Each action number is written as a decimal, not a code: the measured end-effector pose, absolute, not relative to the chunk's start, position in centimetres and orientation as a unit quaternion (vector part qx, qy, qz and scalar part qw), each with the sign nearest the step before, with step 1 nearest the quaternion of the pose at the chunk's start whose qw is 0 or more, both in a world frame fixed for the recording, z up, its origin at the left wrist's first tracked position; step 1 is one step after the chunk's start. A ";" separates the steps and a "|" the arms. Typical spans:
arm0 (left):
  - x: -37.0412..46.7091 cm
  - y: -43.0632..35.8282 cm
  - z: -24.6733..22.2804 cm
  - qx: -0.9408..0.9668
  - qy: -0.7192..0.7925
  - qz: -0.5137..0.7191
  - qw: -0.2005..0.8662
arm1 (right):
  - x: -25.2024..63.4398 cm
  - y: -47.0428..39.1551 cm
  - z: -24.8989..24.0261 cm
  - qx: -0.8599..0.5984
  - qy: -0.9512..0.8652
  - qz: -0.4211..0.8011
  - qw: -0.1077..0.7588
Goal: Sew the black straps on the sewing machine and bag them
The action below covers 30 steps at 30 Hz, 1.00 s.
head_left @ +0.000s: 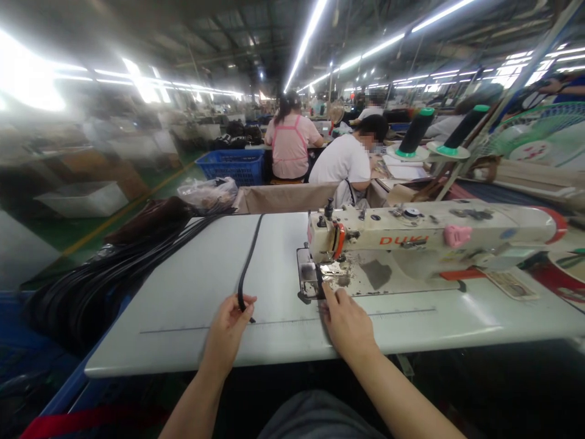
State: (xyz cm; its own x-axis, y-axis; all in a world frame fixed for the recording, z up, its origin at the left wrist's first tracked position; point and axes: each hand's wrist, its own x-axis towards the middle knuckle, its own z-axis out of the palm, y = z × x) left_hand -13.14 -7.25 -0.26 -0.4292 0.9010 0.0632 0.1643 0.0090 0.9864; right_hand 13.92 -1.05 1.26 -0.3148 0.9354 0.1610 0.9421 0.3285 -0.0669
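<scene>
A long black strap (249, 262) lies across the white sewing table, its near end pinched between the thumb and fingers of my left hand (231, 326). My right hand (346, 320) rests on the table edge of the sewing machine (388, 235), index finger reaching to the needle plate. By that fingertip a short black strip (319, 275) runs under the presser foot area, and the fingers close on its near end, partly hidden. A ruler line (183, 330) is marked on the tabletop in front of both hands.
A bundle of black straps (114, 274) hangs over the table's left side. Two thread cones (415, 133) stand behind the machine. Beyond are a fabric-lined bin (287, 198), a blue crate (233, 166), and seated co-workers in pink (297, 143) and white (340, 160).
</scene>
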 end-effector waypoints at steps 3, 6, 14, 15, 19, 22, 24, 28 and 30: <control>-14.4 -7.3 -0.4 0.426 0.653 0.507 0.367 | 14.8 -1.8 0.6 -0.568 -0.823 0.000 0.022; -16.1 -7.3 -1.0 0.433 0.687 0.458 0.361 | 14.9 -2.5 0.8 -0.558 -0.830 0.000 -0.012; -25.3 -7.9 -1.1 0.488 0.807 0.311 0.119 | 15.0 -2.8 0.8 -0.539 -0.841 -0.040 -0.020; -26.8 -8.2 -0.9 0.486 0.815 0.299 0.095 | 15.1 -2.8 0.5 -0.535 -0.843 -0.046 -0.011; -33.7 -10.2 0.8 0.451 0.857 0.251 -0.011 | 15.6 -2.5 -0.4 -0.517 -0.853 -0.069 0.018; -39.0 -12.9 2.8 0.380 0.905 0.179 -0.064 | 16.0 -2.1 -1.2 -0.508 -0.857 -0.077 0.035; -41.9 -15.2 3.9 0.323 0.934 0.136 -0.069 | 16.2 -1.8 -1.7 -0.501 -0.861 -0.072 0.049; -44.8 -19.9 4.5 0.256 0.959 0.109 -0.061 | 16.5 -1.3 -2.5 -0.491 -0.866 -0.063 0.065; -45.0 -21.8 3.9 0.243 0.961 0.113 -0.062 | 16.6 -1.2 -2.7 -0.489 -0.867 -0.073 0.068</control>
State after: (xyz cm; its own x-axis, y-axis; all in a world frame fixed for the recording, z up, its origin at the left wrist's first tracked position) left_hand -45.03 -21.80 3.94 -0.8741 0.4537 0.1734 0.4816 0.8562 0.1871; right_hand 16.56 -1.23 -2.68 -0.5131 0.8373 0.1887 0.8570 0.5118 0.0596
